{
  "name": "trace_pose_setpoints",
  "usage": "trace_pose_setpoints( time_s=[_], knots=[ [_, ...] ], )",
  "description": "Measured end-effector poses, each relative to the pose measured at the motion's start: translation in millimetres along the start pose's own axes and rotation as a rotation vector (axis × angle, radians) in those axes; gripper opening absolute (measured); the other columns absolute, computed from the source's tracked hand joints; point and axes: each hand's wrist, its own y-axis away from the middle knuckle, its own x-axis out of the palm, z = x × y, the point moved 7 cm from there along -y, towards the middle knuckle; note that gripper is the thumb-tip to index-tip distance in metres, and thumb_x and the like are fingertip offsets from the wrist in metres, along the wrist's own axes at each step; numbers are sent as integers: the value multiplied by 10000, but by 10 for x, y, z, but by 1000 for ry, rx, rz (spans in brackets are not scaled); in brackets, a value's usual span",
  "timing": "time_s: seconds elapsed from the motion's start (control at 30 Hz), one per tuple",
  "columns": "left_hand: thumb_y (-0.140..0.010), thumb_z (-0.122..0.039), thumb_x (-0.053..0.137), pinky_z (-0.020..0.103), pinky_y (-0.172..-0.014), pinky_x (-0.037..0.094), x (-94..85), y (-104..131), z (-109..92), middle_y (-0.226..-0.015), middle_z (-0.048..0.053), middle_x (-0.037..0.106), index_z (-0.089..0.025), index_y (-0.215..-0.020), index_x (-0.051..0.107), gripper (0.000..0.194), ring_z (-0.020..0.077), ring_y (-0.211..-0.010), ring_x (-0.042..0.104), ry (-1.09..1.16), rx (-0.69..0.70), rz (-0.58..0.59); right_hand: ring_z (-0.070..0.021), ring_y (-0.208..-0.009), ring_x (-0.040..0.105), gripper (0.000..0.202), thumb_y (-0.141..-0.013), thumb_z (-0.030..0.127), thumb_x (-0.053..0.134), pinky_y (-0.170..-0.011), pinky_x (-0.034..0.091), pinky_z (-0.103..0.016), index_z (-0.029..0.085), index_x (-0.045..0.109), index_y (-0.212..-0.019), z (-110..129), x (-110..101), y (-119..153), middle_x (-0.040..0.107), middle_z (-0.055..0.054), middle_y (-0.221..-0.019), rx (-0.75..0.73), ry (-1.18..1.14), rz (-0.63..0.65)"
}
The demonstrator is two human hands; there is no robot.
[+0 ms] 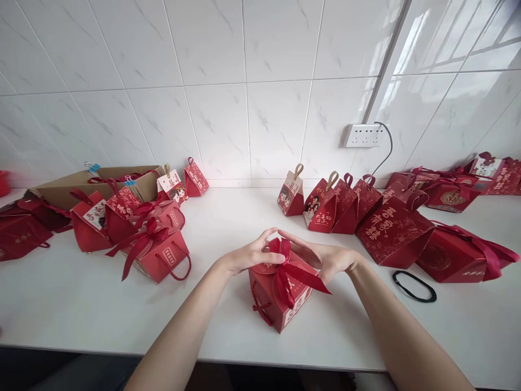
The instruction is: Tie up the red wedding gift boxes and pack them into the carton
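Currently, both hands frame the ribbon bow (286, 274).
At six o'clock on the tabletop (228, 326), I have the red box (277, 315) upright, left hand (252, 256) at its nine, right hand (331, 258) at its three; each grip looks spread, unclamped. Adjusting these loops would call for light fingertips.

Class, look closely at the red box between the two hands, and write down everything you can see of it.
The box looks like printed card, red with pale lettering and a white patterned panel low on one side. A glossy red bow sits on its top, tails trailing down. A twisted red cord hangs at its left side. It stands upright on the white table, one corner towards the viewer. The left hand and right hand are around its top, the left thumb at the bow.
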Motion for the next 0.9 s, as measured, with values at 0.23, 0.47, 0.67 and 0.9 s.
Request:
trace_pose_setpoints(
  time_s=[0.23, 0.47, 0.67, 0.9],
  knots=[
    [-782, -598, 495, 369, -978, 399, -314, -46, -31, -1247, 100, 563, -243, -1284, 435, 618, 263, -1171, 524, 106, 97, -355, -251, -1342, 300, 1245, -530, 240, 822, -1080, 237, -455, 285, -8, -1456, 63, -117, -40, 287, -156, -1446, -57, 58, -251],
    [-760, -418, 581, 327, -810, 490, -651, 17, -70, -1170, 98, 586, -206, -1124, 488, 431, 227, -992, 612, 136, 293, -827, -264, -1337, 301, 1209, -596, 282, 793, -1059, 320, -461, 349, -68, -1443, 119, -217, -140, 304, -103, -1429, -300, 301, -801],
    [-727, -392, 643, 325, -807, 491, -539, -20, -108, -1200, 93, 581, -216, -1130, 503, 462, 233, -1015, 603, 86, 375, -722, -293, -1297, 335, 1122, -656, 282, 754, -1034, 357, -501, 315, -36, -1451, 86, -190, -106, 315, -122, -1387, -421, 712, -1057],
    [-644, -435, 743, 357, -980, 410, -586, -21, -13, -1381, 145, 405, -218, -1281, 349, 780, 259, -1233, 454, 135, 351, -874, -289, -1259, 363, 1046, -667, 306, 758, -1005, 395, -497, 320, 52, -1439, 166, -104, -49, 346, -120, -1330, -554, 858, -1236]
  ],
)
